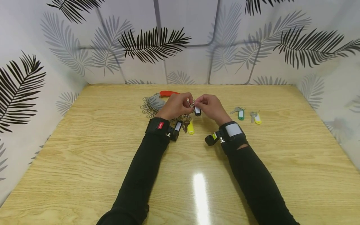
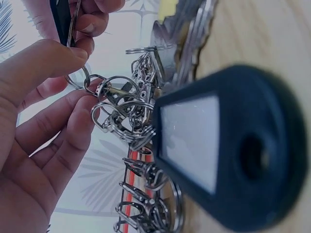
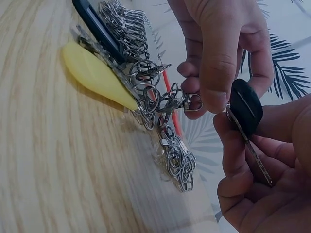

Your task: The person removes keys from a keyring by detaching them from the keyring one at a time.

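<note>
My left hand [image 1: 177,104] pinches a metal ring [image 2: 77,80] between thumb and fingers, linked to a chain of metal swivel clasps [image 2: 119,94]. My right hand [image 1: 211,106] holds a black key tag [image 3: 247,108] and its key [image 3: 258,161] close against the left fingertips. Whether the tag's ring is threaded through the left-hand ring is hard to tell. Below the left hand, a yellow key tag [image 1: 191,128], another black key tag [image 2: 233,145] with a white label, and keys [image 1: 185,125] are joined to the clasps.
A heap of metal rings and clasps [image 1: 148,107] lies left of the hands, by a grey item [image 1: 157,102] and a red strip [image 1: 168,93]. To the right lie a green key tag [image 1: 241,114] and a yellow-tagged key [image 1: 252,117]. A leaf-patterned backdrop [image 1: 185,68] borders the table.
</note>
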Available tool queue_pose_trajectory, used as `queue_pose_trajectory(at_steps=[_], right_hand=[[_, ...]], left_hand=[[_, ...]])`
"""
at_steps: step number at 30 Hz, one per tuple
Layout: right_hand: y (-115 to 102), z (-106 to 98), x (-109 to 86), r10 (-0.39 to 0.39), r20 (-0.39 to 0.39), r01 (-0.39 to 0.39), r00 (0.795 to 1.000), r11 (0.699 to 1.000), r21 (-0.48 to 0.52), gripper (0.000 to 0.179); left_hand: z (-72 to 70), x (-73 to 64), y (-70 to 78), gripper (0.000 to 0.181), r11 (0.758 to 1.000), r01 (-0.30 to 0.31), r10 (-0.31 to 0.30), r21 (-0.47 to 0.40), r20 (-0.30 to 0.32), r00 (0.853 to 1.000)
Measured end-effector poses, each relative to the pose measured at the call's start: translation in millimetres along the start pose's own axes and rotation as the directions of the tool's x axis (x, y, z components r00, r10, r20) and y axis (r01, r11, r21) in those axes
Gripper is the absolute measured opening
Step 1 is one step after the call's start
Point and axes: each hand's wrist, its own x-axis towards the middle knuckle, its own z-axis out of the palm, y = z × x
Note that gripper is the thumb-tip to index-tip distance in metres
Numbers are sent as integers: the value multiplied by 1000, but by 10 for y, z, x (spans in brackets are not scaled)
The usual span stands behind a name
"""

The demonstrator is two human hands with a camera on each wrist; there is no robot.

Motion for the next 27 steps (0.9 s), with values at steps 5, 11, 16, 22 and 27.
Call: queue_pose_trajectory(at_steps=[5, 11, 16, 22, 27], right_hand=[[-4, 23, 9, 46, -13, -46, 999, 999, -14, 15], [4, 36, 11, 77, -7, -77, 997, 997, 18, 15], [12, 47, 13, 95, 3, -95, 995, 993, 72, 15], [25, 59, 23, 126, 2, -125, 992, 987, 105, 15], [28, 52, 21, 128, 10, -128, 992, 984, 122, 17]], left_hand=[[-2, -11, 9, 13, 1000, -6, 6, -13, -2, 1000], [2, 0, 12, 13, 1000, -10, 10, -2, 1, 1000], [-1, 4, 27, 12, 1000, -7, 7, -6, 10, 1000], [-1, -1, 30, 11, 1000, -17, 17, -13, 16, 1000], [-2, 3, 21, 12, 1000, -22, 22, -17, 14, 1000]])
